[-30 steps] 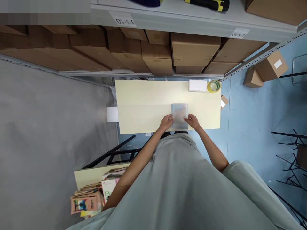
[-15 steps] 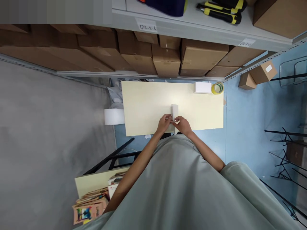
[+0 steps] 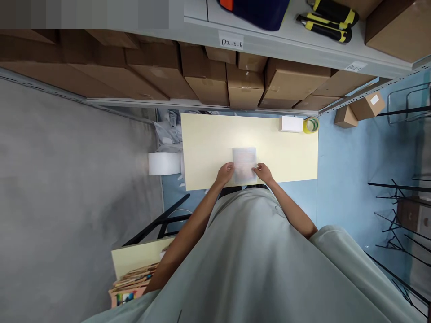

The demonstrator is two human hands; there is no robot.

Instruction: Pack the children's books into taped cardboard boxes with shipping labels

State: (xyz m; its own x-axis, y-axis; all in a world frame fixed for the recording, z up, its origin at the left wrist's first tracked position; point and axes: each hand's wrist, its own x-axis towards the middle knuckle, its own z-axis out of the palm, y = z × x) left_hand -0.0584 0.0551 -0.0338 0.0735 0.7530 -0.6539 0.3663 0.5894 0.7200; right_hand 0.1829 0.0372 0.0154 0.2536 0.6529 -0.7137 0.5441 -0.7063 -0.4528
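A thin whitish sheet (image 3: 244, 162) with faint lines on it is spread out in front of me at the near part of the cream tabletop (image 3: 205, 134). It looks like paper, but the print is too blurred to read. On its left edge, my left hand (image 3: 225, 173) closes thumb and fingers in a pinch. My right hand (image 3: 263, 172) pinches the right edge lower down, its fingertips over the sheet.
A white box (image 3: 291, 124) and a yellow tape roll (image 3: 310, 125) stand at the back right of the tabletop. Above hangs a shelf with cardboard boxes (image 3: 245, 85) and box cutters (image 3: 328, 31). A white roll (image 3: 164, 163) is at the left.
The pale sheet, a narrow strip before, now lies broad and flat. My hands have moved apart to its two sides. The view has shifted slightly.
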